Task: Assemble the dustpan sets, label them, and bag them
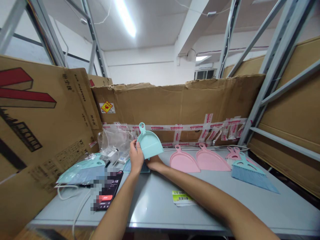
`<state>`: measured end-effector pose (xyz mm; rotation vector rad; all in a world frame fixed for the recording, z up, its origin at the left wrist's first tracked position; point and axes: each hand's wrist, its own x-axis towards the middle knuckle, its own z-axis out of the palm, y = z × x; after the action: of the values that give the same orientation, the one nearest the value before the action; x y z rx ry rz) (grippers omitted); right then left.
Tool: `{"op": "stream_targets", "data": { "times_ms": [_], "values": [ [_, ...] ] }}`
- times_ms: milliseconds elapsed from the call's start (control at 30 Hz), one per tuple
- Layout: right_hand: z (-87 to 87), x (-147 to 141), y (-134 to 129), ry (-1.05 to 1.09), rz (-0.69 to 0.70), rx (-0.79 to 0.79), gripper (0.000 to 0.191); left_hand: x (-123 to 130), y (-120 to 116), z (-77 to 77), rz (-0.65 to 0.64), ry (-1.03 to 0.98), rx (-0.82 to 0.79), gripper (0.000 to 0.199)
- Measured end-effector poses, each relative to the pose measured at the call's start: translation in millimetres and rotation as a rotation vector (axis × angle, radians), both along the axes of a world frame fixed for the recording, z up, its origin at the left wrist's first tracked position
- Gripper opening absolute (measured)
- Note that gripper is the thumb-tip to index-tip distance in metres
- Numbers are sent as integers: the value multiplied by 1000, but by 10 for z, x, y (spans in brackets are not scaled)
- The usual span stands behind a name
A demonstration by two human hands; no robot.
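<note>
A mint-green dustpan (151, 144) is raised above the table, its looped handle pointing up. My left hand (136, 155) is closed on its left side, with the thumb over the front. Behind the dustpan's lower edge is my right hand (153, 163), its fingers mostly hidden, so its grip does not show. Just below both hands, a brush with blue bristles (145, 167) is partly covered by them; whether a hand touches it is unclear. Two pink dustpans (183, 161) (212, 159) lie to the right of my right hand.
A mint brush with blue bristles (252, 171) and pink handles (233, 152) lie at the right. Bagged mint brushes (83, 170), a phone (110, 190) and a white cable (79, 208) are at the left. Printed cards (182, 198) lie in front; cardboard (160, 103) walls the back.
</note>
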<state>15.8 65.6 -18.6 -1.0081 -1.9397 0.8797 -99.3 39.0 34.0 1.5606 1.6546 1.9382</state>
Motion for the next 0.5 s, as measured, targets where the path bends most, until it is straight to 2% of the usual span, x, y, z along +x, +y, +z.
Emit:
{"op": "stream_targets", "data": {
  "times_ms": [100, 267, 367, 433, 500],
  "values": [
    [35, 65, -67, -63, -33, 45, 58, 11, 29, -37, -15, 9, 3, 36],
    [183, 477, -265, -313, -33, 205, 35, 30, 58, -91, -61, 19, -49, 37],
    [291, 975, -344, -405, -26, 211, 20, 37, 95, -128, -104, -26, -84, 39],
    [370, 1413, -359, -441, -31, 212, 18, 61, 114, -154, -145, -53, -108, 43],
    [452, 1924, -350, -497, -102, 290, 17, 116, 111, -185, -204, -50, -142, 47]
  ]
}}
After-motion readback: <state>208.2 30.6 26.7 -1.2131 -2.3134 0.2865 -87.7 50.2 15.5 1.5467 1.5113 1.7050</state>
